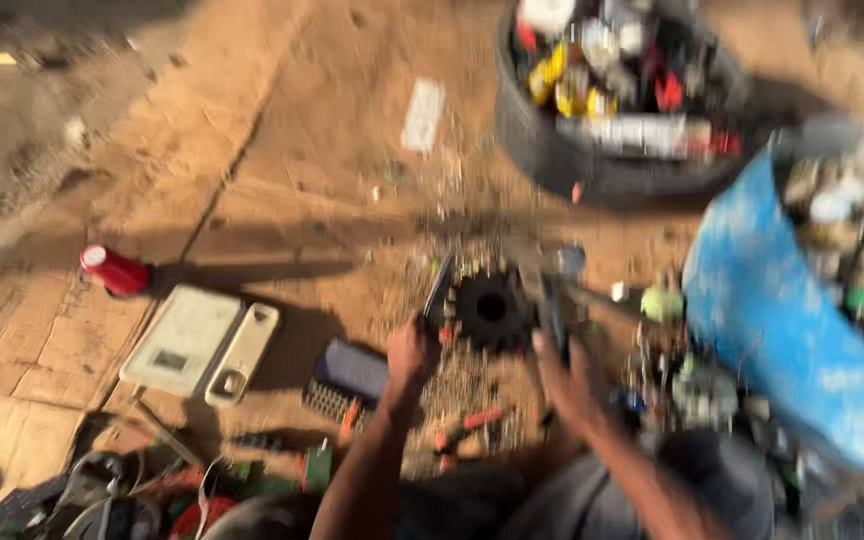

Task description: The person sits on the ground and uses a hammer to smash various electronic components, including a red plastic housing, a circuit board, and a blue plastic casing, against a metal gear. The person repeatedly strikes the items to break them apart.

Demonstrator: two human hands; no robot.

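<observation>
Two hands — left (410,352), right (560,372) — grip a black, toothed gear (492,310) with a round centre hole, blurred.

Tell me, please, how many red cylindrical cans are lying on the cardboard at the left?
1. The red cylindrical can lies on the flattened cardboard at far left, beyond the white flat device. Blur may hide others.

Red can (115,270), pale flat device (184,340), blue sheet (782,310), tyre (542,140) full of bottles, on cardboard (282,150).
</observation>
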